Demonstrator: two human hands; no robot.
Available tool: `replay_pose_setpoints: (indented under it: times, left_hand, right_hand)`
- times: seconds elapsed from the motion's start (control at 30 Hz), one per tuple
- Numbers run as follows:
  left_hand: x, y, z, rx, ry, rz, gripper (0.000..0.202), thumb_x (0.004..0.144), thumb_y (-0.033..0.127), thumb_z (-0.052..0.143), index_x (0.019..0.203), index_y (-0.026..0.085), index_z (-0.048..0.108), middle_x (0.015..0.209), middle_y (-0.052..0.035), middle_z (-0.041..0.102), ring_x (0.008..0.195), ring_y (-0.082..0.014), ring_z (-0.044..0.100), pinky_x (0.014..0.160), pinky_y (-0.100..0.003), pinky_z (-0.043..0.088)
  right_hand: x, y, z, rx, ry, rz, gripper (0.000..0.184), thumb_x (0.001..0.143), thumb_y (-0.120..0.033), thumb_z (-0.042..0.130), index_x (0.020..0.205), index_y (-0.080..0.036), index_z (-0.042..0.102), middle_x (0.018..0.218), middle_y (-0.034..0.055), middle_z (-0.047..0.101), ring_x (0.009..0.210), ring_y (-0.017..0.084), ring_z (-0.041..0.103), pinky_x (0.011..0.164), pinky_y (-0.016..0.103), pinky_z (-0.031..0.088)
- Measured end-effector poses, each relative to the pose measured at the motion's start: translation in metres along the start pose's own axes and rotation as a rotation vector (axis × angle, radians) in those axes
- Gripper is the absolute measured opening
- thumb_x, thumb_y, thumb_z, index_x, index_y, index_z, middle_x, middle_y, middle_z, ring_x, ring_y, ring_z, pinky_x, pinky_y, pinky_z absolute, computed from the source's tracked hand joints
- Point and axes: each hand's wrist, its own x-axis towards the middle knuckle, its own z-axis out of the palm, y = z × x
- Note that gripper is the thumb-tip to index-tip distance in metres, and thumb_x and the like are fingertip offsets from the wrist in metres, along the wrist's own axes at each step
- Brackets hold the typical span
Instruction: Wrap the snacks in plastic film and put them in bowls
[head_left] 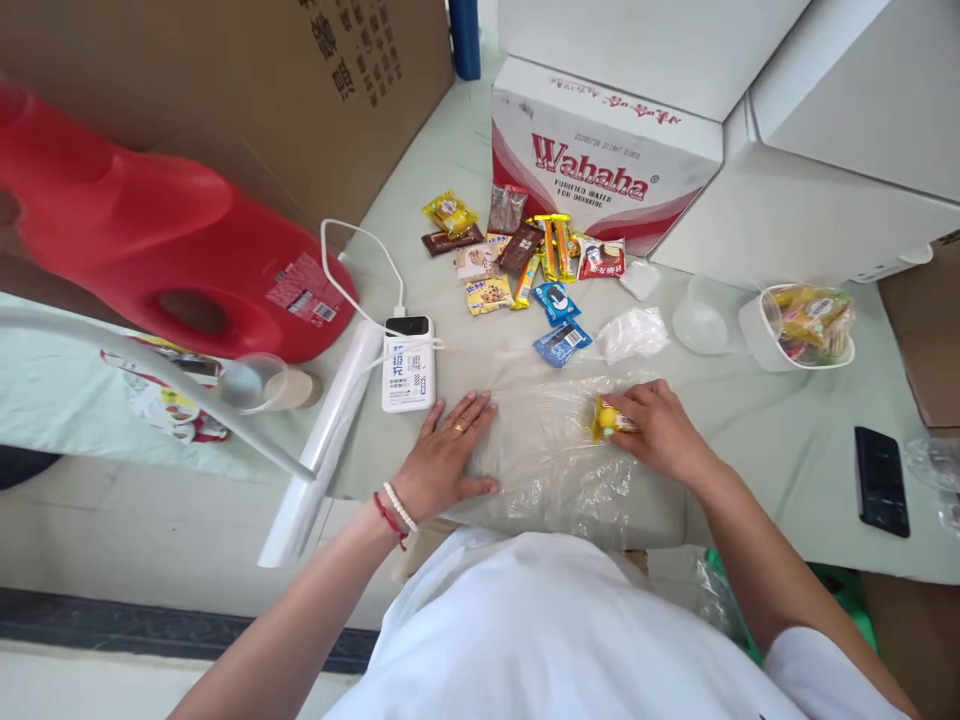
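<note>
A sheet of clear plastic film [547, 430] lies spread on the table in front of me. My left hand [442, 455] rests flat on its left edge, fingers spread and holding nothing. Over the right part of the film, my right hand [660, 430] grips a small yellow snack packet [604, 418]; its fingers cover part of the wrapper. Beyond the film lies a loose group of wrapped snacks, among them a blue packet [562, 342], a yellow cookie packet [489, 295] and a brown packet [521, 247]. A crumpled white plastic bag [634, 334] sits just past my right hand.
A white power bank [409, 375] with a cable and a roll of plastic film [322, 450] lie left. A red jug [187, 240] stands behind them. A Wahaba-style printed carton [600, 160] stands at the back. Right are a snack-filled tub [761, 330] and a phone [881, 480].
</note>
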Motion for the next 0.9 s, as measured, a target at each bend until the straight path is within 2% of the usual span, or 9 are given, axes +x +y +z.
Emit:
replay_pose_setpoints:
  times: [0.07, 0.2, 0.33, 0.4, 0.47, 0.57, 0.67, 0.73, 0.9]
  left_hand:
    - [-0.005, 0.007, 0.002, 0.03, 0.085, -0.028, 0.11, 0.074, 0.058, 0.081, 0.164, 0.021, 0.028, 0.17, -0.0191, 0.025, 0.157, -0.0415, 0.026, 0.127, -0.063, 0.017]
    - [-0.015, 0.028, 0.001, 0.09, 0.25, -0.01, 0.097, 0.08, 0.041, 0.079, 0.163, 0.03, 0.03, 0.171, -0.0125, 0.027, 0.158, -0.0418, 0.022, 0.128, -0.064, 0.014]
    - [-0.021, 0.03, 0.001, 0.064, 0.182, 0.198, 0.073, 0.091, 0.014, 0.052, 0.158, 0.038, 0.038, 0.161, -0.0051, 0.049, 0.151, -0.0287, 0.042, 0.13, -0.058, 0.015]
    - [-0.022, 0.023, 0.001, 0.005, 0.11, 0.264, 0.07, 0.09, 0.011, 0.048, 0.157, 0.032, 0.042, 0.155, -0.0073, 0.056, 0.145, -0.0242, 0.051, 0.129, -0.052, 0.023]
    - [-0.025, 0.015, 0.001, -0.045, 0.067, 0.283, 0.068, 0.087, 0.018, 0.051, 0.155, 0.023, 0.044, 0.157, -0.0128, 0.052, 0.145, -0.0256, 0.049, 0.128, -0.052, 0.026]
    - [-0.028, 0.005, -0.002, -0.071, 0.027, 0.306, 0.069, 0.084, 0.032, 0.062, 0.15, 0.017, 0.047, 0.165, -0.0192, 0.039, 0.152, -0.0323, 0.04, 0.128, -0.057, 0.024]
    - [-0.026, -0.003, -0.005, -0.082, 0.015, 0.313, 0.047, 0.088, 0.034, 0.062, 0.133, 0.021, 0.062, 0.162, -0.0162, 0.044, 0.151, -0.0317, 0.04, 0.126, -0.055, 0.029]
    - [-0.021, -0.007, -0.007, -0.116, 0.033, 0.309, 0.025, 0.095, 0.029, 0.053, 0.114, 0.024, 0.069, 0.15, -0.0119, 0.059, 0.146, -0.0271, 0.049, 0.124, -0.051, 0.033]
    - [0.014, 0.006, -0.018, -0.213, 0.176, 0.162, 0.034, 0.105, 0.029, 0.033, 0.105, 0.022, 0.066, 0.106, -0.0073, 0.077, 0.105, -0.0209, 0.071, 0.113, -0.045, 0.044]
  right_hand:
    - [-0.009, -0.003, -0.011, 0.024, 0.067, 0.0, 0.052, 0.091, -0.035, 0.066, 0.142, -0.024, 0.062, 0.115, 0.0136, 0.066, 0.105, 0.031, 0.048, 0.09, 0.044, 0.042]
    - [0.005, -0.042, -0.012, 0.034, 0.082, -0.069, 0.054, 0.089, -0.039, 0.071, 0.141, -0.027, 0.062, 0.116, 0.0136, 0.066, 0.108, 0.032, 0.049, 0.092, 0.046, 0.042]
    - [0.023, -0.067, 0.018, 0.023, 0.025, -0.066, 0.058, 0.089, -0.037, 0.074, 0.144, -0.025, 0.059, 0.128, 0.0159, 0.063, 0.12, 0.035, 0.049, 0.099, 0.05, 0.043]
    - [0.009, -0.065, 0.032, 0.063, 0.136, -0.092, 0.062, 0.092, -0.039, 0.07, 0.15, -0.023, 0.052, 0.146, 0.0182, 0.053, 0.134, 0.036, 0.044, 0.108, 0.056, 0.041]
    - [-0.022, -0.059, 0.045, 0.128, 0.244, -0.189, 0.063, 0.095, -0.045, 0.066, 0.151, -0.022, 0.048, 0.154, 0.0189, 0.046, 0.142, 0.036, 0.04, 0.114, 0.059, 0.039]
    - [-0.074, -0.049, 0.069, 0.216, 0.246, -0.328, 0.056, 0.094, -0.051, 0.065, 0.141, -0.022, 0.057, 0.146, 0.0184, 0.056, 0.14, 0.036, 0.046, 0.114, 0.06, 0.043]
    - [-0.103, -0.041, 0.087, 0.354, 0.277, -0.218, 0.022, 0.1, -0.033, 0.056, 0.117, -0.026, 0.068, 0.128, 0.0132, 0.068, 0.127, 0.031, 0.06, 0.106, 0.057, 0.052]
    - [-0.104, -0.035, 0.085, 0.507, 0.279, -0.114, 0.018, 0.102, -0.028, 0.051, 0.104, -0.027, 0.069, 0.115, 0.0102, 0.072, 0.114, 0.027, 0.066, 0.1, 0.051, 0.055]
    - [-0.079, -0.013, 0.045, 0.785, 0.096, 0.271, 0.035, 0.099, -0.056, 0.051, 0.091, -0.024, 0.063, 0.086, 0.0045, 0.07, 0.081, 0.019, 0.066, 0.077, 0.033, 0.056]
